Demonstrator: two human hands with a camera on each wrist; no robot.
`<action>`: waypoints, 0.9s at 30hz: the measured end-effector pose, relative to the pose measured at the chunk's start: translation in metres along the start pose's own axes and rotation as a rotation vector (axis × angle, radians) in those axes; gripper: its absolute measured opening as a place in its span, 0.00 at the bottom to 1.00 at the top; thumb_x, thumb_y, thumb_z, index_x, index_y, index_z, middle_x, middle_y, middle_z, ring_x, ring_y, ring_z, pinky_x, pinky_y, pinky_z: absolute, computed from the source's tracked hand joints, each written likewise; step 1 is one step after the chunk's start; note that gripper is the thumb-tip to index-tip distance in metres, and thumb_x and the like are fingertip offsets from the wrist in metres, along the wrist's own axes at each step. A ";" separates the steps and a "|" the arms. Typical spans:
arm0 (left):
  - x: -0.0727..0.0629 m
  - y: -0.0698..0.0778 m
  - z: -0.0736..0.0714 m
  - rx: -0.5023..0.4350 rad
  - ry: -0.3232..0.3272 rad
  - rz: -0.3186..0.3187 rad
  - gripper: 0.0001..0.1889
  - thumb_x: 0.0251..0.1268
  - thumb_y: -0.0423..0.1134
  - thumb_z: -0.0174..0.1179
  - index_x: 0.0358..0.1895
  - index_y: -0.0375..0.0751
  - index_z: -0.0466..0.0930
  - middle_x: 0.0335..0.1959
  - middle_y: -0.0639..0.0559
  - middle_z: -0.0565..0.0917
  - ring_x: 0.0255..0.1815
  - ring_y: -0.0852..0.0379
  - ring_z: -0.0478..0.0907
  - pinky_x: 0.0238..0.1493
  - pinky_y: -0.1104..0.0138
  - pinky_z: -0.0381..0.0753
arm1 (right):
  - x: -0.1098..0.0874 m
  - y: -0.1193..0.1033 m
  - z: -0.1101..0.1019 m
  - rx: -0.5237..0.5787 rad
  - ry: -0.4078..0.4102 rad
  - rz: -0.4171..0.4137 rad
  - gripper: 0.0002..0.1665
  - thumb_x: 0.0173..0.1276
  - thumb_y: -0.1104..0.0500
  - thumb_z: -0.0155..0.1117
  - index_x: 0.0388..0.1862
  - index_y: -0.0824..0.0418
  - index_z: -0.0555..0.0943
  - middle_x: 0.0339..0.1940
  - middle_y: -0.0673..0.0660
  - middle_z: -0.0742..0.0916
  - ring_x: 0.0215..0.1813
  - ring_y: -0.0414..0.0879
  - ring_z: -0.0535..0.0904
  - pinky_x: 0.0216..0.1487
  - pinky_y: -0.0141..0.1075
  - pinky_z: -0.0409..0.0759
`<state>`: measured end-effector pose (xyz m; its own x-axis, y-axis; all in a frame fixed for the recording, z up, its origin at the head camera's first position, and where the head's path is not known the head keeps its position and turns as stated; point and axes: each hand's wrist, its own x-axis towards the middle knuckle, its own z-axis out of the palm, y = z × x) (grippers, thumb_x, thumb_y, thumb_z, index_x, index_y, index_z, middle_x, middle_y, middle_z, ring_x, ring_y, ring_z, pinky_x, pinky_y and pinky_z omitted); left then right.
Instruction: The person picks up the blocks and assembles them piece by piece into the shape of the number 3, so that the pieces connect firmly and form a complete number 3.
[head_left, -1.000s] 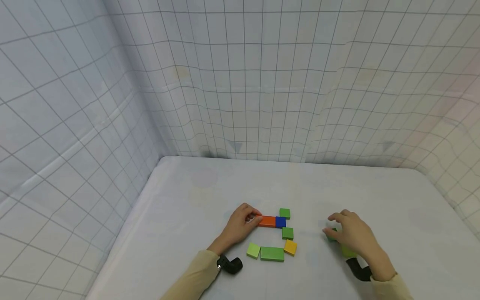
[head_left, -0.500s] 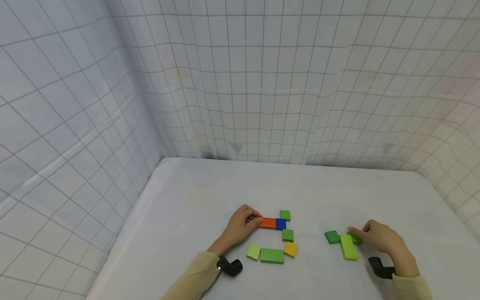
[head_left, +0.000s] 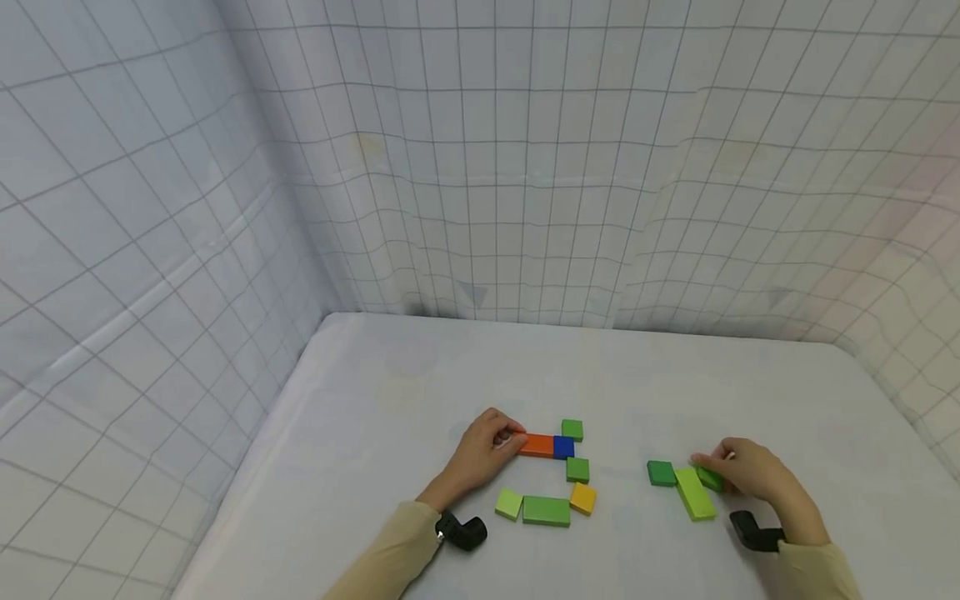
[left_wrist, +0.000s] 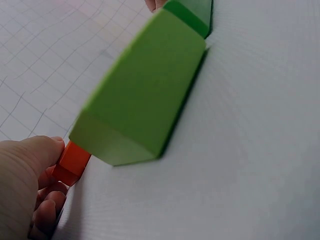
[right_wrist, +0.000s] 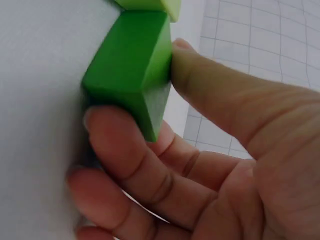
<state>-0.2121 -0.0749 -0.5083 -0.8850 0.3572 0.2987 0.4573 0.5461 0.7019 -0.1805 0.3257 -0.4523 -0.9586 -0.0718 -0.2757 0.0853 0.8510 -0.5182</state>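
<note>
My left hand [head_left: 480, 454] pinches the left end of an orange block [head_left: 537, 446]; thumb and fingers hold it in the left wrist view. A blue block [head_left: 564, 447] adjoins its right end, with small green blocks [head_left: 572, 430] above and below. My right hand [head_left: 761, 475] pinches a small green block [right_wrist: 125, 57] between thumb and fingers. That block touches the upper right side of a long lime block [head_left: 695, 495]. At the lime block's upper left is a darker green block [head_left: 661, 473].
Nearer me, a light green square block [head_left: 508, 504], a longer green block [head_left: 547, 511] and a yellow block [head_left: 582, 499] form a row. The white table [head_left: 405, 383] is backed by grid-patterned curtains [head_left: 487, 167]. Black cameras [head_left: 462, 532] sit on both wrists.
My right hand has left the darker green block, moved right and taken hold of the small green block. The lime block has since tilted slightly. My left hand stays on the orange block.
</note>
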 end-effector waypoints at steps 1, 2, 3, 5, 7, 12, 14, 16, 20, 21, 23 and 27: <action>0.000 0.000 0.000 0.003 0.000 0.005 0.09 0.67 0.47 0.59 0.41 0.47 0.83 0.34 0.59 0.72 0.33 0.62 0.68 0.38 0.68 0.70 | 0.001 0.000 0.000 0.002 0.010 -0.008 0.25 0.67 0.42 0.60 0.28 0.63 0.74 0.19 0.53 0.77 0.23 0.46 0.72 0.26 0.38 0.68; 0.001 0.000 0.000 0.005 0.000 0.009 0.09 0.67 0.47 0.59 0.41 0.47 0.83 0.34 0.59 0.72 0.33 0.62 0.68 0.38 0.68 0.70 | 0.003 -0.001 -0.001 0.001 0.018 -0.018 0.24 0.67 0.42 0.60 0.27 0.63 0.74 0.19 0.53 0.77 0.23 0.46 0.72 0.26 0.38 0.68; 0.001 0.000 0.000 0.007 0.000 0.010 0.09 0.67 0.46 0.59 0.41 0.46 0.83 0.34 0.59 0.72 0.33 0.62 0.68 0.38 0.68 0.70 | 0.004 -0.001 -0.002 -0.005 0.027 -0.024 0.24 0.67 0.43 0.60 0.27 0.63 0.74 0.19 0.53 0.77 0.23 0.46 0.72 0.25 0.38 0.68; 0.001 0.001 0.000 0.009 0.000 0.013 0.10 0.67 0.46 0.59 0.41 0.46 0.83 0.34 0.59 0.72 0.33 0.62 0.68 0.38 0.68 0.70 | 0.009 -0.003 -0.005 -0.027 0.036 -0.031 0.24 0.67 0.43 0.60 0.27 0.63 0.74 0.19 0.53 0.76 0.24 0.46 0.72 0.26 0.38 0.67; 0.001 0.002 0.000 0.009 -0.001 0.012 0.10 0.67 0.46 0.59 0.41 0.46 0.83 0.34 0.59 0.72 0.33 0.62 0.68 0.38 0.68 0.70 | 0.014 -0.006 -0.009 -0.052 0.037 -0.038 0.23 0.67 0.44 0.61 0.26 0.63 0.74 0.19 0.52 0.76 0.24 0.47 0.71 0.26 0.38 0.66; -0.001 0.001 -0.001 0.006 0.000 0.013 0.09 0.67 0.46 0.59 0.42 0.46 0.83 0.34 0.58 0.72 0.34 0.62 0.69 0.38 0.68 0.71 | 0.030 -0.016 -0.016 -0.137 0.028 -0.054 0.20 0.66 0.47 0.62 0.24 0.62 0.74 0.20 0.52 0.75 0.25 0.46 0.70 0.27 0.38 0.65; -0.001 0.000 -0.002 0.006 0.002 0.016 0.10 0.67 0.46 0.59 0.42 0.46 0.83 0.35 0.59 0.72 0.34 0.62 0.68 0.38 0.68 0.70 | 0.037 -0.023 -0.017 -0.171 0.036 -0.059 0.19 0.66 0.48 0.63 0.24 0.62 0.75 0.20 0.52 0.75 0.26 0.47 0.70 0.27 0.38 0.66; -0.001 -0.001 -0.002 0.003 0.001 0.014 0.10 0.67 0.47 0.59 0.42 0.46 0.83 0.35 0.59 0.72 0.34 0.62 0.69 0.38 0.67 0.71 | 0.042 -0.030 -0.016 -0.193 0.047 -0.059 0.18 0.65 0.50 0.63 0.26 0.63 0.76 0.21 0.52 0.75 0.27 0.47 0.70 0.27 0.39 0.67; -0.001 0.000 -0.002 0.000 -0.003 0.006 0.09 0.67 0.46 0.59 0.42 0.46 0.83 0.35 0.59 0.72 0.34 0.62 0.69 0.39 0.67 0.71 | 0.048 -0.043 -0.012 -0.215 0.070 -0.066 0.17 0.65 0.51 0.64 0.28 0.65 0.78 0.22 0.53 0.77 0.27 0.48 0.71 0.27 0.40 0.69; -0.001 0.000 -0.002 -0.001 -0.003 0.004 0.09 0.67 0.46 0.59 0.42 0.46 0.83 0.35 0.59 0.72 0.34 0.62 0.69 0.39 0.67 0.71 | 0.049 -0.045 -0.010 -0.216 0.075 -0.068 0.16 0.65 0.51 0.64 0.28 0.65 0.78 0.22 0.53 0.77 0.27 0.48 0.71 0.27 0.40 0.69; 0.000 0.000 -0.001 -0.004 -0.004 -0.002 0.09 0.67 0.46 0.59 0.41 0.46 0.83 0.35 0.59 0.72 0.35 0.62 0.69 0.39 0.67 0.71 | 0.048 -0.049 -0.008 -0.214 0.087 -0.074 0.17 0.65 0.51 0.64 0.29 0.65 0.78 0.23 0.54 0.77 0.27 0.48 0.71 0.26 0.40 0.69; 0.000 -0.001 0.000 -0.005 -0.006 -0.008 0.09 0.67 0.46 0.59 0.41 0.46 0.83 0.35 0.59 0.72 0.35 0.62 0.69 0.39 0.67 0.71 | 0.043 -0.052 -0.003 -0.226 0.140 -0.136 0.18 0.64 0.50 0.66 0.36 0.66 0.80 0.29 0.57 0.79 0.29 0.50 0.73 0.27 0.41 0.72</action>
<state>-0.2125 -0.0752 -0.5092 -0.8881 0.3574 0.2889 0.4496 0.5456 0.7072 -0.2265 0.2801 -0.4351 -0.9865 -0.1338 -0.0941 -0.0938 0.9340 -0.3446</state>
